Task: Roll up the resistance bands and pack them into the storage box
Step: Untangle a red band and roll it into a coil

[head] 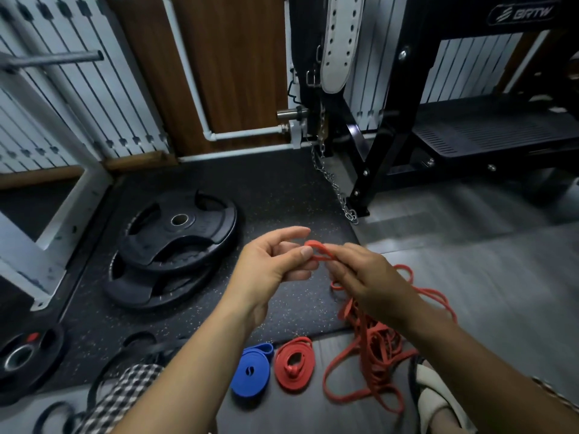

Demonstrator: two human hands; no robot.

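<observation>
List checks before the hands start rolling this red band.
1. Grip: left hand and right hand both pinch the loose red band's folded end: ok.
2. Tail free to feed: it lies tangled on the floor: not ok.
3. Rolled blue band and rolled red band lie coiled: ok.
4. Tail clear of the sandal: cannot tell.
5. Storage box location: not in view, cannot tell.

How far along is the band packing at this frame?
Done: a blue roll and a red roll lie coiled on the floor. In hand: the left hand and right hand pinch the end of a loose red band, its tangle trailing on the floor. Left: rolling it and boxing all; no storage box is in view.
</observation>
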